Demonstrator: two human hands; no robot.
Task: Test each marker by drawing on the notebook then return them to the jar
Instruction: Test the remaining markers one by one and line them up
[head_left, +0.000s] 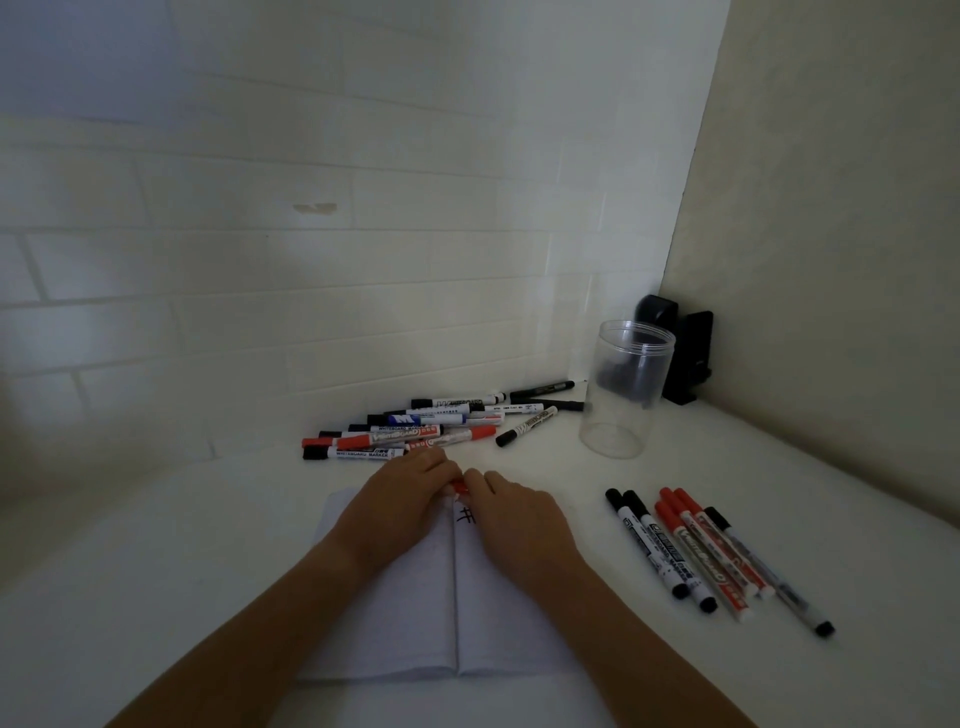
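You had dim light. White brick-pattern wall at back w/ a small chipped spot, plain beige wall on right, white tabletop, black holder in corner.

Desk corner in a home or small office study nook; exact room type can't be fixed. Evidence: white tabletop butted into a corner, w/ white brick-pattern wall behind and plain cream wall at right. Stationery only: heap of whiteboard markers near back wall, row of five more markers at right, open notebook at front, clear plastic jar upright near corner. Black device in the corner itself, type unclear. Lighting dim.
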